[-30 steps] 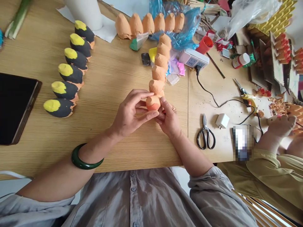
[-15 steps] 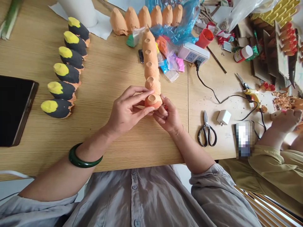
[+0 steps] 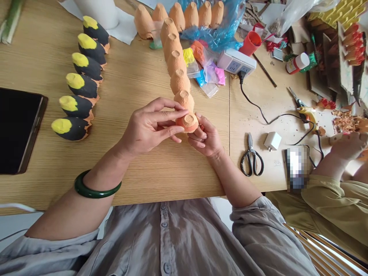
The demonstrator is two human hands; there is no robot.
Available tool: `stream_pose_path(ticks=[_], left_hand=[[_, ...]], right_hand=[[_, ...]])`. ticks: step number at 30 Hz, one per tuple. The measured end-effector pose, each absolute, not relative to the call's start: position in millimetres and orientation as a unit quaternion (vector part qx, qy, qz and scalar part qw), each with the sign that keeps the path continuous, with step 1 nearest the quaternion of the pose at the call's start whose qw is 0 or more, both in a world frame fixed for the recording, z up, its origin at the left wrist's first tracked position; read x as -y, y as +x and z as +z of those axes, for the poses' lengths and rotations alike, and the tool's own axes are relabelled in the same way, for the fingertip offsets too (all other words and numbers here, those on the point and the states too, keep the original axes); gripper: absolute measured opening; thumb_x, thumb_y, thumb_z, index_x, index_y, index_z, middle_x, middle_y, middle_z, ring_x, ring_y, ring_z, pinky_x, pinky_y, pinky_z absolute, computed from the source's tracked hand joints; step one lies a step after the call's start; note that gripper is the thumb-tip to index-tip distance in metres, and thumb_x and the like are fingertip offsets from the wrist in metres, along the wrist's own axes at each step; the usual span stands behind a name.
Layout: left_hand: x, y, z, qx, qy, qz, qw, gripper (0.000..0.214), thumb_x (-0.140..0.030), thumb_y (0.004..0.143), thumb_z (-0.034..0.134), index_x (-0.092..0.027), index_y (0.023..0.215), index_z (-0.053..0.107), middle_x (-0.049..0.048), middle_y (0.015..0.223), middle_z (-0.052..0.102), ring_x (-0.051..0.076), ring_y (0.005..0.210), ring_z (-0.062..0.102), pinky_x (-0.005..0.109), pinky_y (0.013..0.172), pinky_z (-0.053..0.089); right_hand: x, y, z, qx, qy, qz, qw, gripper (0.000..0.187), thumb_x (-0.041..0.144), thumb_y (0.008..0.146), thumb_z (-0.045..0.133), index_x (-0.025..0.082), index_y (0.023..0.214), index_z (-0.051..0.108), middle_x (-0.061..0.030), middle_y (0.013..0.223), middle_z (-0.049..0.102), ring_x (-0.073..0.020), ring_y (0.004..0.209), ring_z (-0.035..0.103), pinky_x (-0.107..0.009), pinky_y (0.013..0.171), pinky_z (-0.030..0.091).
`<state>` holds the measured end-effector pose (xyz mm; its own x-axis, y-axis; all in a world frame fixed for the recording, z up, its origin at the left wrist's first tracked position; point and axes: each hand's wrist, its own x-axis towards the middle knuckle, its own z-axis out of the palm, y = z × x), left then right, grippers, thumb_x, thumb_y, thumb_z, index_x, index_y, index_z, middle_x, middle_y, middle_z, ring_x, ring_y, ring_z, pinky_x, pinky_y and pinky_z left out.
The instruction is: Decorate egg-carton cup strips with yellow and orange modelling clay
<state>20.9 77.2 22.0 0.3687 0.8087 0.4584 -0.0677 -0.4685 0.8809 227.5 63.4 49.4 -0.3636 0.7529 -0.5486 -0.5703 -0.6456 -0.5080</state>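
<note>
A strip of several orange egg-carton cones stretches away from me over the wooden table. Its near end cone, with a small hollow in its top, is held between both hands. My left hand pinches that cone from the left with thumb and fingers. My right hand grips it from below and the right, fingers curled. A green bangle sits on my left wrist.
A row of black cones with yellow tips lies at the left, beside a dark tablet. Another orange cone strip, coloured bags, a power strip, scissors, a white charger and a glue gun lie around. Another person's hand works at the right.
The far end of the orange strip has swung to the left and its cone tops now face me more. Both hands kept their hold on the near cone.
</note>
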Motion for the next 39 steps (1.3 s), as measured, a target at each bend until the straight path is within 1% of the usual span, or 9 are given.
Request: stream_pose_path(ticks=[4,8,11,18,23,27,32,36,39], left_hand=[[-78,22,25,-0.269,0.69,0.492,0.457,0.033,-0.037,0.101,0.093,-0.034,0.133,0.091,0.0074,0.14,0.08,0.023,0.105,0.088,0.024,0.07,0.079],[-76,24,27,-0.245,0.666,0.507,0.489,0.038,-0.033,0.101,0.094,-0.037,0.138,0.089,0.0063,0.142,0.083,0.024,0.106,0.089,0.024,0.071,0.079],[-74,26,27,-0.263,0.65,0.493,0.515,0.033,-0.042,0.104,0.09,-0.039,0.136,0.09,0.0059,0.147,0.083,0.029,0.115,0.088,0.026,0.07,0.08],[-74,33,21,-0.248,0.677,0.528,0.45,0.059,-0.029,0.089,0.104,-0.037,0.145,0.086,0.0066,0.139,0.084,0.026,0.121,0.087,0.026,0.09,0.079],[-69,38,23,-0.271,0.663,0.541,0.441,0.034,-0.036,0.099,0.096,-0.036,0.133,0.09,0.0035,0.127,0.086,0.02,0.114,0.087,0.022,0.087,0.077],[-68,35,30,-0.308,0.657,0.508,0.465,0.026,-0.048,0.103,0.091,-0.035,0.126,0.092,0.0046,0.131,0.087,0.025,0.117,0.087,0.033,0.084,0.08],[-71,33,35,-0.275,0.674,0.547,0.413,0.018,-0.032,0.11,0.084,-0.039,0.125,0.093,-0.0011,0.113,0.091,0.019,0.103,0.088,0.032,0.089,0.078],[-66,33,36,-0.295,0.645,0.528,0.468,0.03,-0.056,0.115,0.073,-0.037,0.132,0.09,0.0022,0.131,0.09,0.027,0.115,0.088,0.034,0.077,0.077],[-65,32,35,-0.318,0.662,0.507,0.452,0.044,-0.07,0.114,0.064,-0.04,0.136,0.088,0.0037,0.138,0.087,0.033,0.129,0.085,0.045,0.099,0.077]], right_hand=[[-63,229,46,0.115,-0.386,0.822,0.402,0.08,0.032,0.128,0.026,0.025,0.048,0.028,0.0109,0.042,0.012,-0.007,0.038,0.004,-0.014,0.029,0.021],[-62,232,38,0.121,-0.376,0.821,0.412,0.07,0.039,0.123,0.052,0.025,0.056,0.037,0.0129,0.044,0.015,-0.0076,0.039,0.006,-0.015,0.031,0.024],[-61,232,35,0.126,-0.378,0.816,0.419,0.065,0.043,0.119,0.063,0.025,0.061,0.04,0.0139,0.044,0.016,-0.0078,0.04,0.007,-0.015,0.032,0.026],[-62,227,43,0.147,-0.389,0.809,0.416,0.08,0.039,0.127,0.033,0.025,0.048,0.028,0.0113,0.041,0.012,-0.0064,0.039,0.001,-0.014,0.03,0.023],[-62,227,44,0.161,-0.393,0.807,0.411,0.086,0.036,0.128,0.02,0.023,0.045,0.037,0.0111,0.039,0.012,-0.0064,0.039,-0.002,-0.014,0.03,0.021],[-62,228,41,0.155,-0.401,0.806,0.407,0.082,0.043,0.128,0.026,0.024,0.049,0.033,0.0121,0.043,0.011,-0.0065,0.041,-0.001,-0.014,0.031,0.022],[-60,227,42,0.145,-0.403,0.82,0.379,0.078,0.043,0.128,0.031,0.025,0.052,0.03,0.0123,0.043,0.012,-0.0067,0.04,0.003,-0.014,0.031,0.02],[-57,227,47,0.166,-0.403,0.798,0.416,0.078,0.053,0.124,0.049,0.025,0.054,0.028,0.0133,0.044,0.011,-0.0058,0.039,0.005,-0.015,0.033,0.022],[-56,227,51,0.203,-0.41,0.766,0.452,0.076,0.055,0.119,0.061,0.024,0.054,0.035,0.0136,0.045,0.015,-0.0055,0.041,0.007,-0.016,0.036,0.023]])
